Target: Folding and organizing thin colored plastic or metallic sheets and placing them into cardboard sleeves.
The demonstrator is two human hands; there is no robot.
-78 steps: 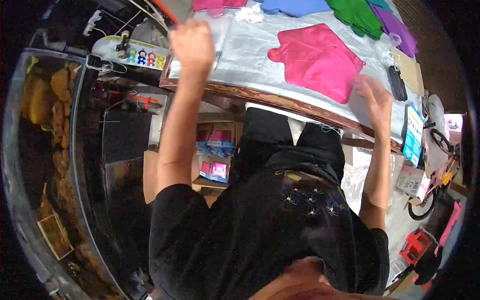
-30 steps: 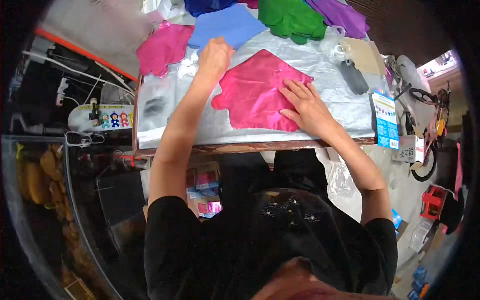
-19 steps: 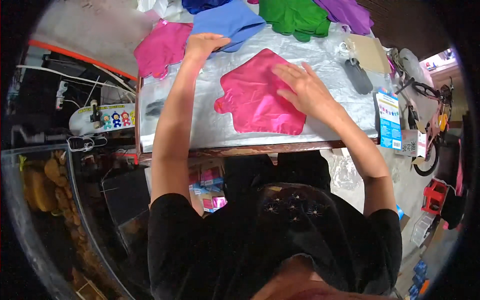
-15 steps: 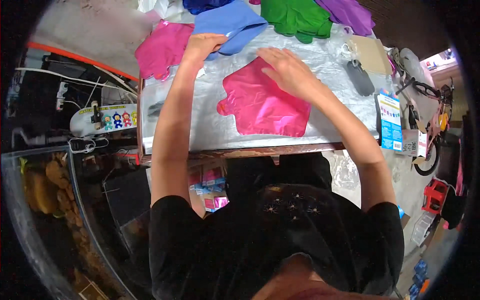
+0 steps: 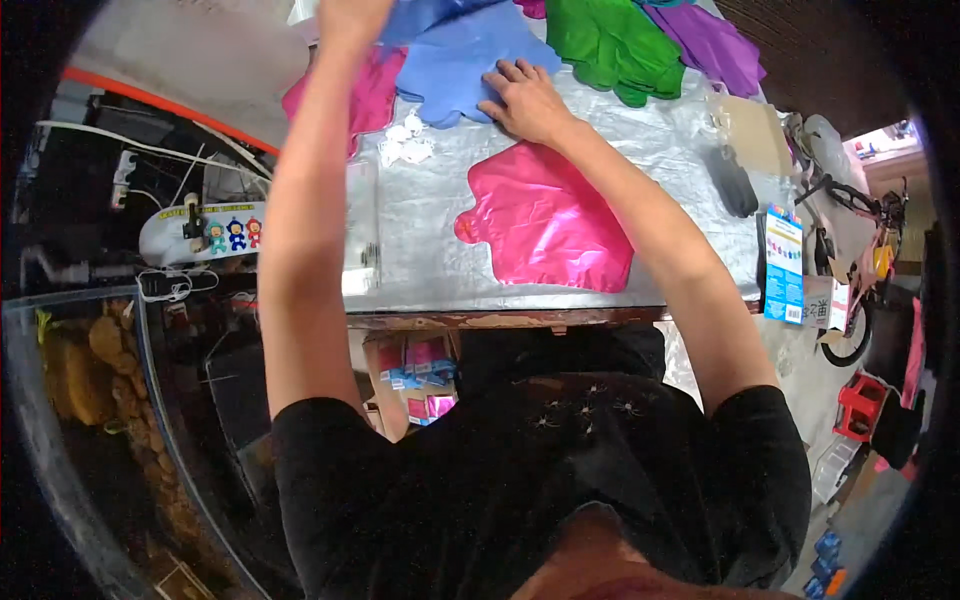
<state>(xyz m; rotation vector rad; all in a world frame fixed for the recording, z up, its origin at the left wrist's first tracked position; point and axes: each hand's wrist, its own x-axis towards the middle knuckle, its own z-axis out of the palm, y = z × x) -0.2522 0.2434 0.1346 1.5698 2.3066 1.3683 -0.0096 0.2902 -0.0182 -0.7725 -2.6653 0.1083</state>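
Note:
A shiny pink flat foil balloon (image 5: pixel 555 225), with a small tab at its left, lies on the silvery table cover (image 5: pixel 425 220) in front of me. My right hand (image 5: pixel 530 103) rests beyond it, fingers spread, at the near edge of a light blue foil balloon (image 5: pixel 465 65). Nothing shows in that hand's grip. My left hand (image 5: pixel 352 22) reaches to the top rim, by a darker blue foil piece (image 5: pixel 425 18); its fingers run out of the picture. Beneath my left forearm lies another pink foil balloon (image 5: pixel 375 95), partly hidden.
Green foil balloons (image 5: pixel 615 50) and purple ones (image 5: pixel 705 48) are piled at the far right. White small pieces (image 5: pixel 405 142) lie left of centre. A dark grey object (image 5: pixel 732 182), a cardboard piece (image 5: pixel 750 135) and a blue-white package (image 5: pixel 782 265) sit along the right edge.
My left hand has gone from the blue balloon's near edge up to the top rim. My right hand has moved off the pink balloon onto the light blue one. The view has shifted slightly.

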